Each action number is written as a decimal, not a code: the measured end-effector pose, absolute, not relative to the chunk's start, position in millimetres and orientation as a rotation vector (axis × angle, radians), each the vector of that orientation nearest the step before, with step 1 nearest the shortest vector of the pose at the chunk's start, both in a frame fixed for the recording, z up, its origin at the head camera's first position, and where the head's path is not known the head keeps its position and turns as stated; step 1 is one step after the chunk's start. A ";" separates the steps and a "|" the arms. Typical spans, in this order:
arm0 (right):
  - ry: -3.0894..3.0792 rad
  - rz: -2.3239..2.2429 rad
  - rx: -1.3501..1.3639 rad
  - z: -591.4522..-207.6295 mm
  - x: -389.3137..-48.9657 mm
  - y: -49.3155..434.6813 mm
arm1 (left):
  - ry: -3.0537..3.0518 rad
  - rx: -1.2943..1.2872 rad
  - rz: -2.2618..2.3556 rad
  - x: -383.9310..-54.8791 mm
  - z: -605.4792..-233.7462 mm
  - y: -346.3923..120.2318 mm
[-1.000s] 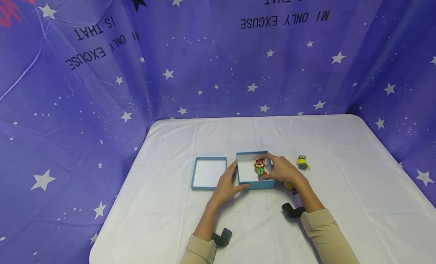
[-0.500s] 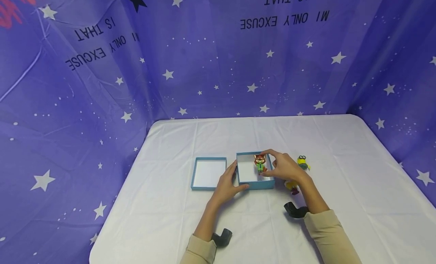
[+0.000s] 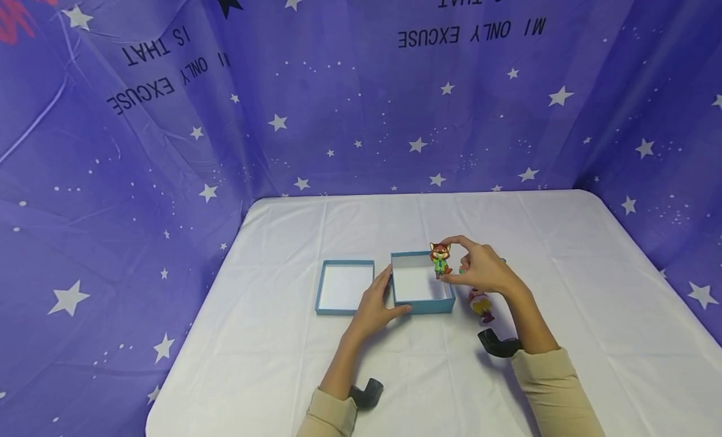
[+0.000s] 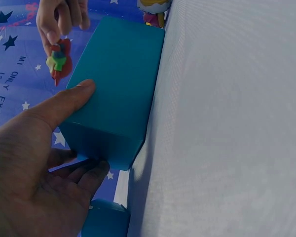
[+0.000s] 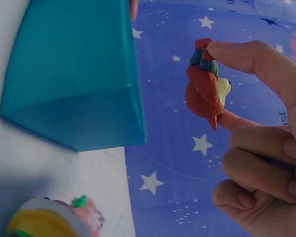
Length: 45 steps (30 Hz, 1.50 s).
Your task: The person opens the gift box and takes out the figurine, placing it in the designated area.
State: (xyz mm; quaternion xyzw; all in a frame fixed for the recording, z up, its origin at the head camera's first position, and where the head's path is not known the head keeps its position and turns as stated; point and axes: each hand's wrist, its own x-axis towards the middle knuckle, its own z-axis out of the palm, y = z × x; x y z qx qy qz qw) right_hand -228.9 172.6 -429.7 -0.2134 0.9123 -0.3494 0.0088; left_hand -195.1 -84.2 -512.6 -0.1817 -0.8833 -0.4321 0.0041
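Note:
My right hand (image 3: pixel 485 269) pinches a fox figurine (image 3: pixel 440 259) in a green shirt between thumb and index finger. The thumb is at its feet and the index finger at its head, as the right wrist view shows. The figurine (image 5: pixel 203 81) is held up over the right side of an open blue box (image 3: pixel 431 306), whose white inside shows nothing in it. My left hand (image 3: pixel 375 305) holds the box at its near left corner. In the left wrist view the thumb lies on one face of the box (image 4: pixel 121 74), the fingers on the adjoining side.
Left of the box lies a shallow blue lid (image 3: pixel 337 311), its white inside facing up. A figurine (image 3: pixel 481 305) with yellow and dark red parts lies right of the box, below my right hand. Another figurine is mostly hidden behind that hand. Purple star-printed curtain (image 3: pixel 361 111) surrounds the white-covered table (image 3: pixel 293 236).
My right hand has lifted the fox figurine up out of the box and a little to the right. The left hand and the box have stayed in place.

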 end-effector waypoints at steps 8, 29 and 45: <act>2.864 -1.118 -0.681 -416.4 -224.8 182.4 | -2.758 -0.570 -1.363 -194.8 -513.3 -84.0; 2.942 -1.080 -0.620 -404.2 -213.8 227.6 | -2.740 -0.593 -1.358 -194.7 -514.3 -84.8; 2.988 -1.037 -0.521 -412.6 -204.5 261.6 | -2.742 -0.594 -1.353 -194.2 -514.2 -85.3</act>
